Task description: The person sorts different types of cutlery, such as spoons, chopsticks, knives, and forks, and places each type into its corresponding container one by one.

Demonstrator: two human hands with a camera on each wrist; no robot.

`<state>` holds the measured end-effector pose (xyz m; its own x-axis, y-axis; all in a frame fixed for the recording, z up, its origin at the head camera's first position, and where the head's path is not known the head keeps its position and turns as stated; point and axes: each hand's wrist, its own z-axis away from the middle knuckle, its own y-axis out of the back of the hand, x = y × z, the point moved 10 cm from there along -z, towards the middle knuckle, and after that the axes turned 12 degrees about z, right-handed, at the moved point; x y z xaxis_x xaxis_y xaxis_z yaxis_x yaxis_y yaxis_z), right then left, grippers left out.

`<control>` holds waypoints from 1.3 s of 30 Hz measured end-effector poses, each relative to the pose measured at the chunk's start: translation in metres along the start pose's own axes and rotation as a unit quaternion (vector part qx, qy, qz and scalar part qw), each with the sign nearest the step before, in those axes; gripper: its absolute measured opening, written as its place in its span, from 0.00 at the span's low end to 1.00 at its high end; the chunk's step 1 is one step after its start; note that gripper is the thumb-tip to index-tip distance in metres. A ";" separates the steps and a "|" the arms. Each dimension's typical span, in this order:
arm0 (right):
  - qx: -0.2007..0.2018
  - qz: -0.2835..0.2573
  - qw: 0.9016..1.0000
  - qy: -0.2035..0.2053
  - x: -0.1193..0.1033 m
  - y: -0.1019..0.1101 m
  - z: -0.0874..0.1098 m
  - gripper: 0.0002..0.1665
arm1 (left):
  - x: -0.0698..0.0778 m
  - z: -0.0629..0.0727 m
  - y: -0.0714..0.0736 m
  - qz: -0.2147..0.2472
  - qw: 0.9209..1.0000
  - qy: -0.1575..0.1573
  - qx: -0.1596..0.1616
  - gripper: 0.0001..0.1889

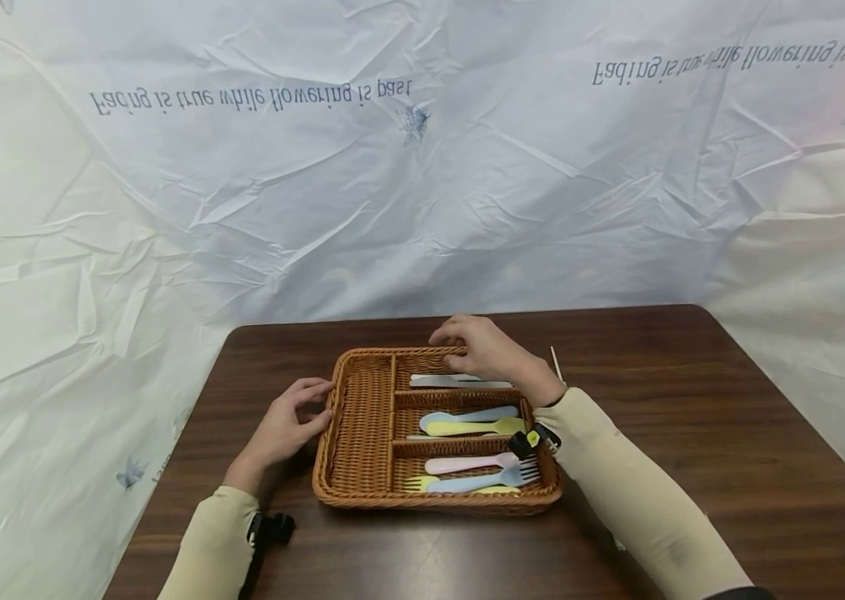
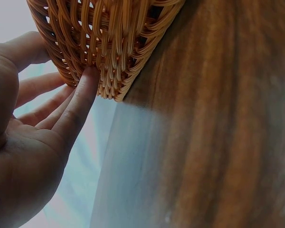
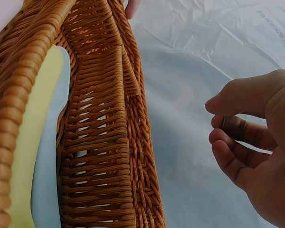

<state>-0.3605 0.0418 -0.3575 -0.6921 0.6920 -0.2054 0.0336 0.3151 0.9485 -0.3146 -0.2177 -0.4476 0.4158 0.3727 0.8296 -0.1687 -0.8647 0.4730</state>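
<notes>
A brown wicker cutlery tray (image 1: 355,500) sits on the table. My left hand (image 1: 283,429) rests against its left side; in the left wrist view the fingertips (image 2: 88,80) touch the woven outer wall. Over the back compartment hovers my right hand (image 1: 488,348), fingers loosely bent and nothing between them. Below it lie pale knives (image 1: 441,381). The middle compartment has a blue spoon (image 1: 486,414) and a yellow spoon (image 1: 460,428). In the front one are a pink-handled utensil (image 1: 460,464), a blue fork (image 1: 467,482) and a yellow fork (image 1: 417,483).
The tray's long left compartment (image 1: 366,417) shows bare wicker. A thin white stick (image 1: 556,362) shows behind my right wrist. Around the tray is a dark wooden table (image 1: 662,400), and a wrinkled white printed sheet (image 1: 422,208) hangs behind it.
</notes>
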 end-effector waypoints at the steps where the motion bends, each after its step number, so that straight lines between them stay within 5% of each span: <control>1: 0.001 0.000 1.000 -0.002 0.001 0.000 0.000 0.17 | 0.000 0.000 0.000 0.000 1.000 0.000 0.000 0.23; 19: 0.036 -0.017 0.999 -0.028 0.014 0.011 0.009 0.18 | -0.001 -0.002 0.001 -0.005 1.000 -0.001 -0.001 0.23; 39: 0.084 -0.016 0.994 -0.068 0.044 0.024 0.044 0.18 | 0.000 0.000 0.000 -0.002 1.000 -0.006 -0.001 0.23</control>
<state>-0.3581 0.1084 -0.3546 -0.5907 0.7577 -0.2774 0.1403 0.4351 0.8894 -0.3143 -0.2179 -0.4481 0.4272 0.3724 0.8239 -0.1693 -0.8622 0.4775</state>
